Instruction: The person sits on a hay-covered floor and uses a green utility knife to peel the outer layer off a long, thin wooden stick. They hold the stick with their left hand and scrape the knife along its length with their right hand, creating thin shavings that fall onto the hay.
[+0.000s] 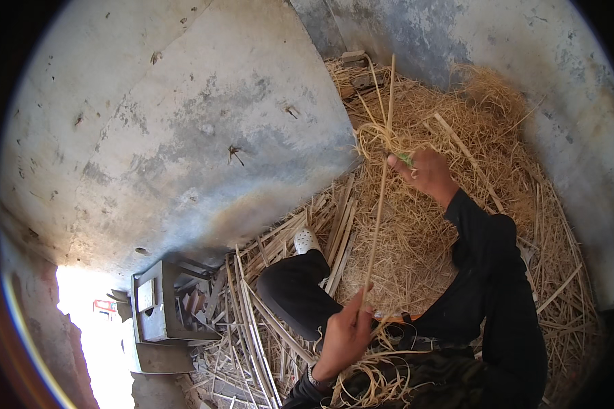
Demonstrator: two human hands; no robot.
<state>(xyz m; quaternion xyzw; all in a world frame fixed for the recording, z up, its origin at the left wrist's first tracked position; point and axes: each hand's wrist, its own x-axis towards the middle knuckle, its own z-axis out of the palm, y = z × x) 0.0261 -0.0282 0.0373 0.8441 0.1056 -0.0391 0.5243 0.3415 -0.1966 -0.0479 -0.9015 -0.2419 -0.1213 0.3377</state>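
A long, thin bamboo strip [378, 228] runs up from my lap toward the far pile. Its lower end is in my left hand [346, 337], whose fingers are closed round it. Farther up, my right hand [426, 176] is closed against the strip, with a small green thing [405, 159] showing at its fingers. That hand covers most of the green thing, so its kind is unclear. Pale curled shavings [370, 138] bunch just beyond the right hand. More curled shavings [372, 387] lie over my lap, near the left wrist.
A deep heap of straw-like shavings [416, 238] covers the floor ahead and right. Loose split strips [252, 327] lie to the left, beside my white shoe [305, 240]. A worn metal-grey stand [162, 307] is near the bright opening. Stained walls [205, 129] close in the space.
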